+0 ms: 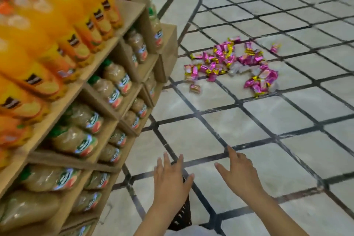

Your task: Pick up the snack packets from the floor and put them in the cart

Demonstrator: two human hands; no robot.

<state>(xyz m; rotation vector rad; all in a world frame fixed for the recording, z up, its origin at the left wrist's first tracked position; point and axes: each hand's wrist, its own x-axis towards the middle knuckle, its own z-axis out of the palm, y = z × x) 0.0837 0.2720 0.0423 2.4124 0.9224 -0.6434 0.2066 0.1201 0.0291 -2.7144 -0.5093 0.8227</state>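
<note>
Several pink and yellow snack packets (229, 61) lie scattered in a heap on the tiled floor, ahead and a little to the right. My left hand (171, 176) and my right hand (238, 173) are stretched forward low in the view, fingers straight and spread, holding nothing. Both hands are well short of the packets. A dark perforated object (182, 214), perhaps part of the cart, shows under my left wrist; most of it is hidden.
A cardboard display shelf (107, 86) full of orange juice bottles (63, 25) and brownish juice bottles (115, 86) stands close on the left. The pale tile floor (268, 120) with dark grid lines stretches to the right and ahead.
</note>
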